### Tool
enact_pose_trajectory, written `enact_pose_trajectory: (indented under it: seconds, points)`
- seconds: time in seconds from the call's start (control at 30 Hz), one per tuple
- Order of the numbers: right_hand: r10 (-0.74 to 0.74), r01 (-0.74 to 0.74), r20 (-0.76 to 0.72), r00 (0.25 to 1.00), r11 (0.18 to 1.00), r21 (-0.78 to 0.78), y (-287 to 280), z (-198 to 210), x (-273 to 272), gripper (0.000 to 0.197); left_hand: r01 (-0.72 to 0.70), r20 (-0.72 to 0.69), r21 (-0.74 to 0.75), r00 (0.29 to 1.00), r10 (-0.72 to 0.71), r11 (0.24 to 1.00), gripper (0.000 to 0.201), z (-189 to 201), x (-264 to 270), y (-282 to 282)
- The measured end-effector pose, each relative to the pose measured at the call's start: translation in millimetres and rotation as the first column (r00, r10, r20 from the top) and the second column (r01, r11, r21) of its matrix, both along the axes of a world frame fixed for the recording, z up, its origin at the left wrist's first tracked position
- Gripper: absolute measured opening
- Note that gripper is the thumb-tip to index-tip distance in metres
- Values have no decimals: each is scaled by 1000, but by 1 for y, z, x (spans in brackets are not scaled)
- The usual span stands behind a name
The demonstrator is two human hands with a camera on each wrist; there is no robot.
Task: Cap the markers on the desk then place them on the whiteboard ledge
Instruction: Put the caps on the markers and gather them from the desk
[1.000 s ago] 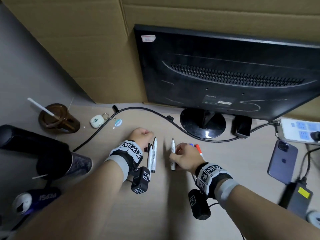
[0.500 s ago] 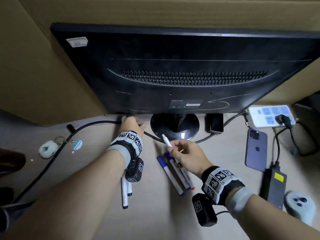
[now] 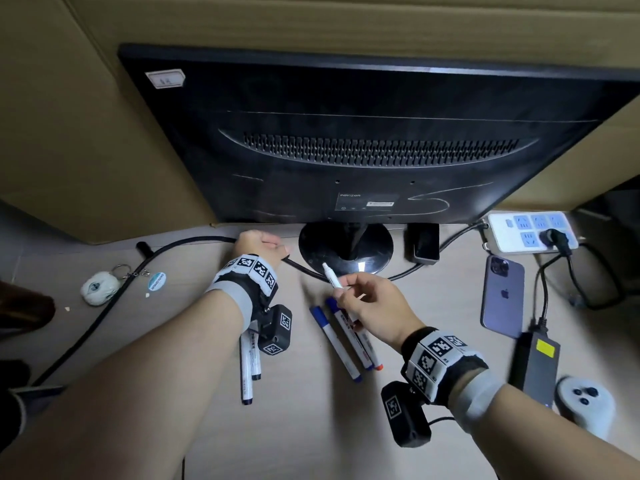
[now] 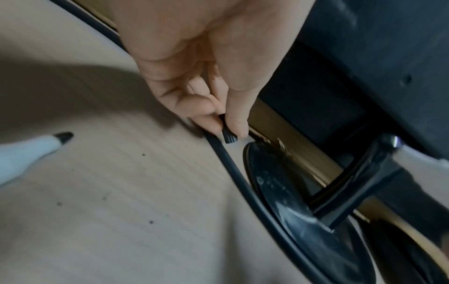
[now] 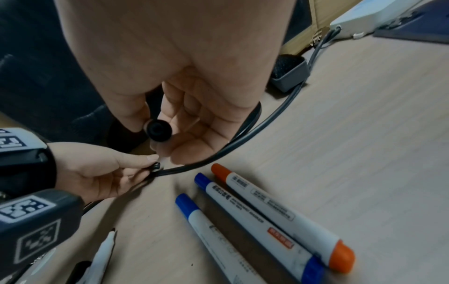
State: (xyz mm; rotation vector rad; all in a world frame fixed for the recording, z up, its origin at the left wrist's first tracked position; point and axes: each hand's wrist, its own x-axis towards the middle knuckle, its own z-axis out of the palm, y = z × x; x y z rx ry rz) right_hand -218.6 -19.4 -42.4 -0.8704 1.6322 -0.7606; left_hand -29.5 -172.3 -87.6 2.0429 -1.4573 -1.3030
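My right hand holds a white marker above the desk, tip pointing up and left; its black rear end shows between the fingers. My left hand reaches to the monitor base and pinches a small black cap beside the black cable; the cap also shows in the right wrist view. Two blue-capped markers and an orange-capped one lie between my hands. Two uncapped black markers lie under my left wrist, one tip in sight.
A black monitor on a round base stands at the back against cardboard. To the right are a purple phone, a power strip, a black adapter and a white controller. A white keychain lies left.
One second ago both hands rested by the markers. Since then my right hand has lifted a marker, and my left hand has reached forward to the cable and pinched the black cap.
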Motion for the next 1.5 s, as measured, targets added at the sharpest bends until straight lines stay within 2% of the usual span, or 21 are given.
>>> enact_pose_trajectory:
  seconds: [0.13,0.3,0.4,0.5,0.63,0.83,1.07,1.27,1.33,1.43,1.47,1.5]
  points:
    - [26,-26,-7,1000,999,-24,8,12,-1,7,-72,-157,32,985,76,997,23,22,12,20]
    - [73,-73,-6,997,996,-43,16,38,9,7,-132,-331,50,933,142,990,26,60,40,58]
    - [144,-144,-7,990,989,-44,19,56,21,10,-138,-323,63,934,151,988,21,83,56,81]
    - [244,-243,-1,970,967,-76,21,74,36,21,-117,-368,56,921,130,991,16,101,71,103]
    - [342,-348,-67,937,926,-145,28,90,53,16,-197,-410,-44,897,162,979,9,120,87,129]
    - [394,-402,-81,916,894,-196,42,100,58,15,-220,-424,-72,890,170,973,8,124,98,155]
    - [438,-462,-152,886,859,-221,56,109,54,13,-181,-468,-64,874,131,981,5,129,92,172]
    - [447,-481,-191,874,852,-208,55,102,49,17,-130,-519,-83,852,69,988,24,135,79,181]
    - [503,-533,-188,843,826,-184,52,103,45,16,-125,-533,-80,844,64,989,29,138,75,181]
    - [648,-688,-280,709,722,-71,49,107,42,19,-113,-530,-53,845,68,992,35,140,69,179]
    - [666,-698,-269,696,715,-35,48,109,43,24,-97,-529,-45,847,59,994,36,141,67,179]
    - [664,-682,-223,713,732,-1,48,110,44,31,-82,-528,-43,848,47,996,36,142,64,178]
